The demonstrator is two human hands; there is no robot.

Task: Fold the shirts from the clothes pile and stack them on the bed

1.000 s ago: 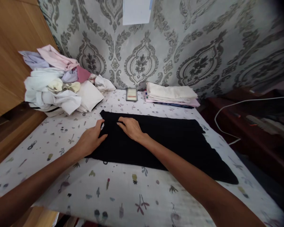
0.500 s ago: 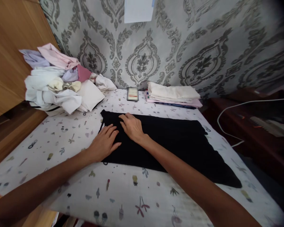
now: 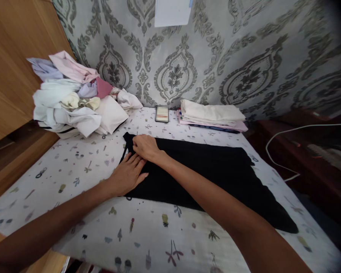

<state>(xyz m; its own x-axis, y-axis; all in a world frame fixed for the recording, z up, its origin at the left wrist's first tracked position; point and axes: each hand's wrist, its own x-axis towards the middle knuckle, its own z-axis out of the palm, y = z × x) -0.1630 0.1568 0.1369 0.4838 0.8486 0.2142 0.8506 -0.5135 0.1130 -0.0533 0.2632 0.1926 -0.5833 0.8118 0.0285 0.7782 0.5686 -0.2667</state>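
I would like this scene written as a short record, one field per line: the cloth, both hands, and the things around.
Cloth: black garment, spread mostly flat
Surface: white printed sheet
Left hand: palm down on the garment's left part
Right hand: on the garment, close by the left hand, fingers curled; grip hidden
Back left: loose pile of clothes, mostly pale
Back right: folded stack, cream cloth on top
Between them: small dark-edged object, face blurred
Behind: grey patterned wall
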